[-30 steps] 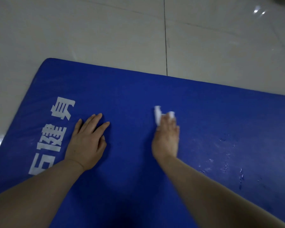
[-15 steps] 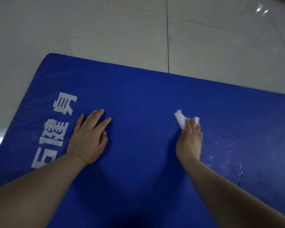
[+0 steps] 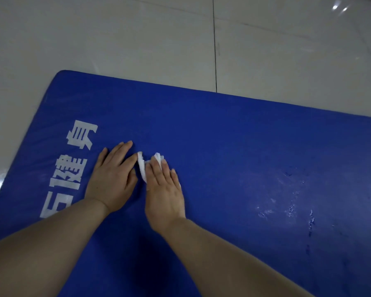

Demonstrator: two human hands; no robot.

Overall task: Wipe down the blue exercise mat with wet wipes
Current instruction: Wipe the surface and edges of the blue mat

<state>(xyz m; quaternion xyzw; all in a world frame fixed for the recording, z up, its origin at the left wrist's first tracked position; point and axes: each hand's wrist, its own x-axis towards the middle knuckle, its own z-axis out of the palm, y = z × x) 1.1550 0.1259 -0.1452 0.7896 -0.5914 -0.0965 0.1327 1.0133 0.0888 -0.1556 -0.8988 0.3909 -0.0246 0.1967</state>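
Observation:
The blue exercise mat (image 3: 234, 146) lies on the floor and fills the lower part of the view, with white characters printed near its left end. My right hand (image 3: 164, 189) presses a crumpled white wet wipe (image 3: 142, 167) flat against the mat; the wipe sticks out past the fingertips and the thumb side. My left hand (image 3: 113, 179) rests palm down on the mat just left of it, fingers spread, almost touching the wipe. Both forearms reach in from the bottom edge.
Pale glossy floor tiles (image 3: 137, 39) surround the mat at the back and left. White scuffs and worn flecks (image 3: 291, 202) mark the mat's right part. The mat's rounded far-left corner (image 3: 61, 73) is in sight.
My right hand has swept the wipe to the left across the mat, ending beside my left hand. The left hand has stayed planted in place.

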